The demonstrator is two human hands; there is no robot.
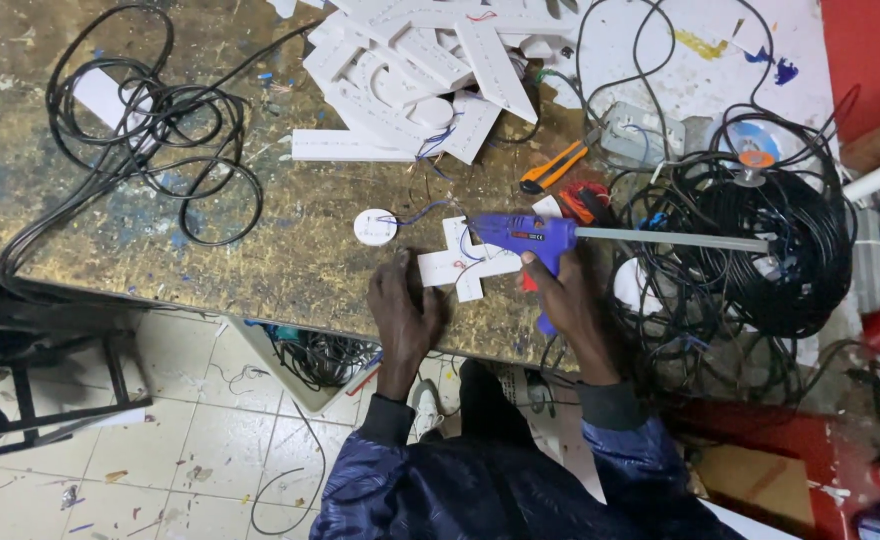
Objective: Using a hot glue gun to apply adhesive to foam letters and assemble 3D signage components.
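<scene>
Loose black cable loops (150, 130), far left on the worn, paint-flecked bench (290, 260); clear of the work. Small white disc (375, 227) with thin wires, just left of the piece in hand. Left hand (407, 305): fingers curled, pressing down on the left end of the white cross-shaped foam piece (465, 262) near the bench's front edge; its longer bar runs roughly left-right, slightly tilted. Right hand (560, 290): closed round the grip of the blue glue gun (530, 236), whose nozzle points left onto the piece, long axis near horizontal, glue stick (670, 238) trailing right. Risks, as judged: hot nozzle close to the steadying fingers; thin wires could catch under the glue. Large black cable coil (760, 250) at right; stacked white foam cut-outs (430, 70) behind.
</scene>
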